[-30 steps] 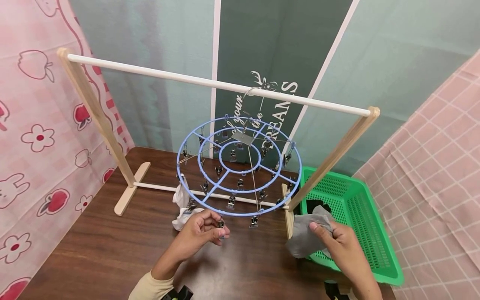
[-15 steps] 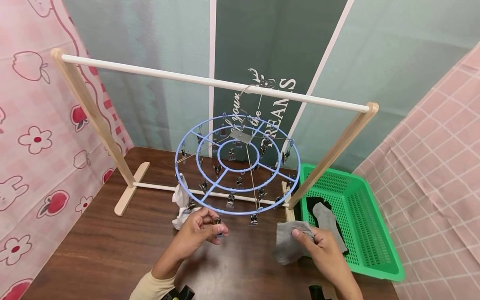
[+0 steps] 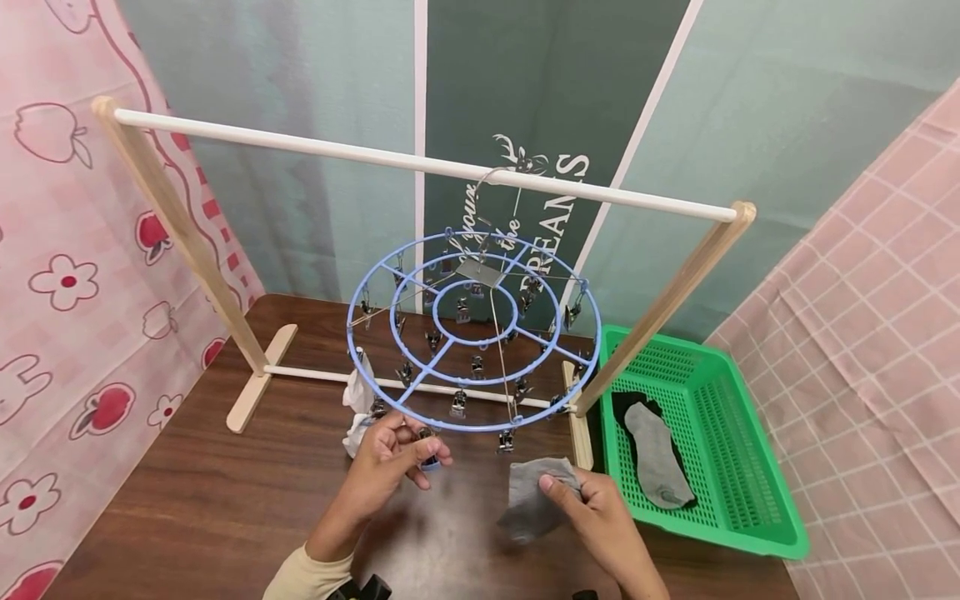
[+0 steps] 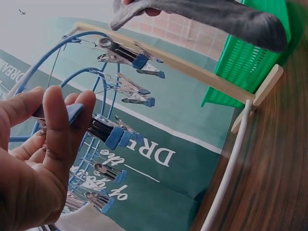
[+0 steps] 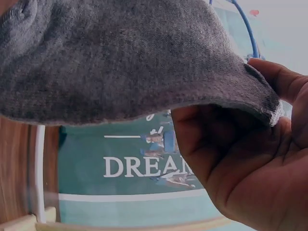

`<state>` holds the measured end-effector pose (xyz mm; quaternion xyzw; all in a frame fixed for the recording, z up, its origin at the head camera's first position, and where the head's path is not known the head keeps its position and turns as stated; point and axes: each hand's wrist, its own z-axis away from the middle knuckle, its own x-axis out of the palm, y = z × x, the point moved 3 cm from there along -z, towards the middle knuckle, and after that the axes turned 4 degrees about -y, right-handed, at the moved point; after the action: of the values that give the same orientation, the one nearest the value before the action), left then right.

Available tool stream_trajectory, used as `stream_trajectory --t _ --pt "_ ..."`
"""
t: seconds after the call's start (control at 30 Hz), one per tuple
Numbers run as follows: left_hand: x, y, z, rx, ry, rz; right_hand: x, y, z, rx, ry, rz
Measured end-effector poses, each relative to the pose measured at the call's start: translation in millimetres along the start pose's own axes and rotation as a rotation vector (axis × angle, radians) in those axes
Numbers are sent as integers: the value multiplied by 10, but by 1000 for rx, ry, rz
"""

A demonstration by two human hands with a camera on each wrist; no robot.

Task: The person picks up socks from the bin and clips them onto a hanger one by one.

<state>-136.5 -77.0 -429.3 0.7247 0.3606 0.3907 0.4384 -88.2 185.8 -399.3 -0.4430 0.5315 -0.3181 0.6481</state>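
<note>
A round blue clip hanger [image 3: 474, 427] hangs from the white bar of a wooden rack, with metal clips around its rings. At its front left edge my left hand [image 3: 386, 462] pinches one clip [image 3: 429, 450] between thumb and fingers; the left wrist view shows the blue tip of that clip [image 4: 74, 114]. My right hand [image 3: 600, 517] grips a grey sock [image 3: 536, 500] by one end, to the right of the left hand and over the table. In the right wrist view the sock [image 5: 125, 62] droops across the picture. White cloth [image 3: 360, 400] hangs at the hanger's left side.
A green basket [image 3: 738, 467] stands at the right, holding another grey sock [image 3: 656, 458] on something black [image 3: 626, 404]. The rack's right post [image 3: 660, 308] stands beside the basket and its left post [image 3: 180, 242] is at the far left. Curtains surround the brown table [image 3: 225, 500].
My right hand has carried the grey sock left, away from the basket, uncovering the other grey sock inside. The left hand keeps hold of the clip and has shifted slightly left.
</note>
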Motion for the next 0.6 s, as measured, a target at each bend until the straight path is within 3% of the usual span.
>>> stream_trajectory --t 0.23,0.6 --pt "10 20 -4 61 4 14 161 9 -50 0 2 -66" --pt "32 -7 -6 37 22 9 329 103 -92 -66 -17 -97"
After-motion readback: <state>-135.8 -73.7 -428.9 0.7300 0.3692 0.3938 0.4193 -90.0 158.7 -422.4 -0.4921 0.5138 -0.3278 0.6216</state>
